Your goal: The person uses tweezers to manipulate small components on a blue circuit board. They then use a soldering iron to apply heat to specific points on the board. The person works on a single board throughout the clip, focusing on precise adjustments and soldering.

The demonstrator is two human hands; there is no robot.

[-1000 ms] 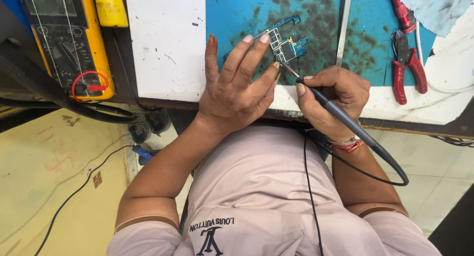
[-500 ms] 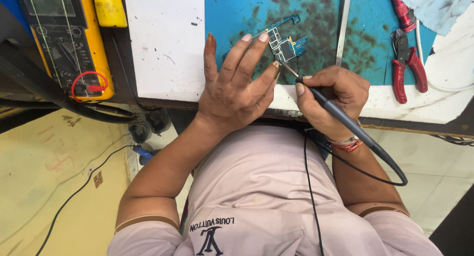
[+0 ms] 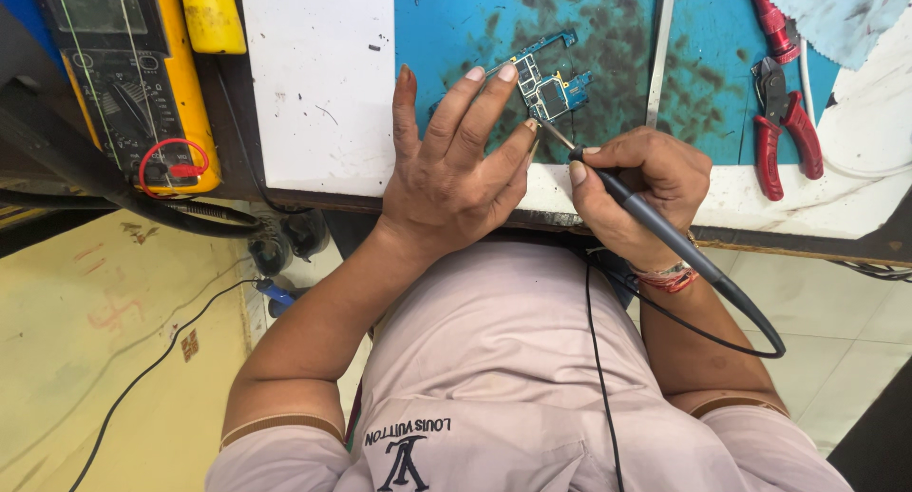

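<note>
Holding the soldering iron (image 3: pixel 655 228) like a pen in my right hand (image 3: pixel 638 193), fingers pinched on its grip, tip down at the circuit board (image 3: pixel 543 82). My left hand (image 3: pixel 456 169) is spread flat, fingertips pressing the board onto the blue mat (image 3: pixel 456 27) on the tabletop (image 3: pixel 318 84). Red pliers (image 3: pixel 784 122) lie well right.
</note>
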